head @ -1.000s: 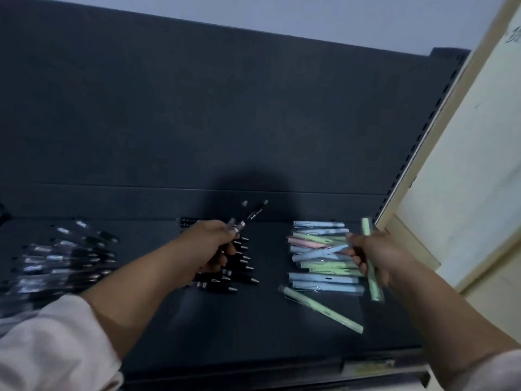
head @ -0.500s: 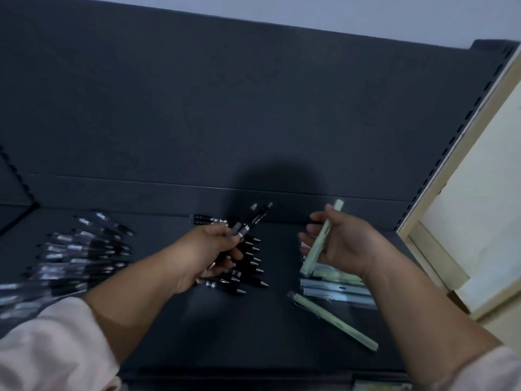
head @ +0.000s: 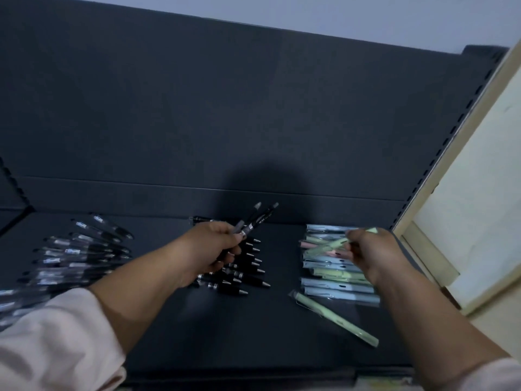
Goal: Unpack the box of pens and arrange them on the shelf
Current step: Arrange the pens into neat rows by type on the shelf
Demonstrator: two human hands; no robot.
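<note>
Dark grey metal shelving filled most of the view, its flat shelf (head: 282, 334) meeting a plain dark back panel (head: 225, 108) under a pale wall (head: 338, 12), with a cream-coloured board (head: 473, 193) leaning along the right edge. Three groups of pens lay on the shelf. At the left was a fanned spread of clear-barrelled pens with dark tips (head: 70, 255), too blurred for an exact count, roughly ten. In the middle lay a row of black retractable pens with silver tips (head: 248, 275), at least six tips showing and the rest hidden behind the left hand (head: 214, 249). That hand was curled round a small bundle of black pens with grey ends (head: 258, 218), three ends sticking up and to the right, above the row. At the right lay a stack of slim pastel pens (head: 329, 280) in light blue, pale green and pink, lying crosswise, about ten, though blur made the number uncertain. The right hand (head: 372, 255) hovered over the far part of this stack and pinched one pale green pen (head: 327, 247) between fingers and thumb, the pen slanting across the pile. One more pale green capped pen (head: 335, 317) lay alone on the shelf, diagonal, just in front of the stack. Both hands were well apart, and pale sleeves (head: 50, 342) covered the forearms near the bottom corners.
</note>
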